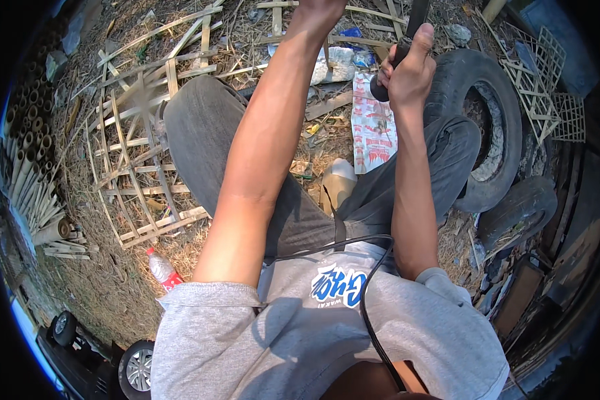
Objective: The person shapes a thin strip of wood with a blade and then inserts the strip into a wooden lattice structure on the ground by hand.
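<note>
Left hand (320,5) cut off at top edge, right hand (407,67) grips dark handle (407,40)

The person wears a light grey short-sleeved T-shirt (300,333) with a blue and white printed emblem (338,285) on the chest. The sleeves (207,300) end above the elbows, leaving both forearms bare. Dark grey trousers (207,133) cover the legs, and a pale beige shoe (338,183) shows between the knees. A thin black cable (367,293) loops across the chest.
</note>
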A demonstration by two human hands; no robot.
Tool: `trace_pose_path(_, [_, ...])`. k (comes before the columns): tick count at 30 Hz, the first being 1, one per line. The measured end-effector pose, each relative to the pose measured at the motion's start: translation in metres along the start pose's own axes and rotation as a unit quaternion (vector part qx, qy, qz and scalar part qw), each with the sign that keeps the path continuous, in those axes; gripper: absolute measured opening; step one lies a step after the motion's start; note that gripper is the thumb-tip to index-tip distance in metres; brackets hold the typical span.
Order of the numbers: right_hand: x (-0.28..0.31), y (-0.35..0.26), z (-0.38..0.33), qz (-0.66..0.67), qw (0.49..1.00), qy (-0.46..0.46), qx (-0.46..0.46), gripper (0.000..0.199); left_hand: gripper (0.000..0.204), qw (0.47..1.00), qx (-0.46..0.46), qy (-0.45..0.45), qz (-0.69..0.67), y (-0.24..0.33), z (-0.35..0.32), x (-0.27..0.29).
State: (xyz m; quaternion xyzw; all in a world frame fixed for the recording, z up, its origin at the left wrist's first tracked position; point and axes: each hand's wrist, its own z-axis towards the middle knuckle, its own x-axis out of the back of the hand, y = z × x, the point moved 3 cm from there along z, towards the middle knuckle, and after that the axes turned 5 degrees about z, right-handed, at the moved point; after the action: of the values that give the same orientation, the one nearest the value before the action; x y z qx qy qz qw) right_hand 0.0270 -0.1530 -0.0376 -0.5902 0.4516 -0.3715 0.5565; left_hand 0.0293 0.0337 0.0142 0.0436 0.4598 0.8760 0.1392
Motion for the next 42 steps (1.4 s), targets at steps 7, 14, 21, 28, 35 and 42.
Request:
trace_pose_path(7, [0.027, 0.215, -0.052, -0.234, 0.908, 0.046, -0.343, 0.091, 0.041, 1.0, -0.006, -0.002, -0.008, 0.005, 0.001, -0.001])
trace_pose_path(14, [0.011, 0.055, -0.02, -0.048, 0.982, 0.044, -0.179, 0.072, 0.042, 1.0, -0.029, 0.004, 0.005, 0.002, 0.0, 0.004])
trace_pose_path(21, [0.022, 0.15, -0.055, -0.285, 0.956, 0.046, -0.052, 0.092, 0.047, 0.997, -0.076, 0.023, -0.013, 0.02, -0.011, -0.016])
trace_pose_path(28, [0.022, 0.142, -0.042, -0.233, 0.958, 0.026, -0.165, 0.079, 0.043, 0.998, -0.059, 0.016, -0.019, 0.016, -0.014, -0.007])
trace_pose_path(35, [0.011, 0.062, -0.015, 0.12, 0.992, 0.014, 0.031, 0.077, 0.048, 1.0, -0.027, 0.015, -0.003, 0.014, -0.006, 0.001])
trace_pose_path(42, [-0.002, 0.167, -0.054, -0.171, 0.942, -0.005, -0.289, 0.077, 0.047, 0.999, -0.028, 0.003, 0.016, 0.012, 0.001, 0.006])
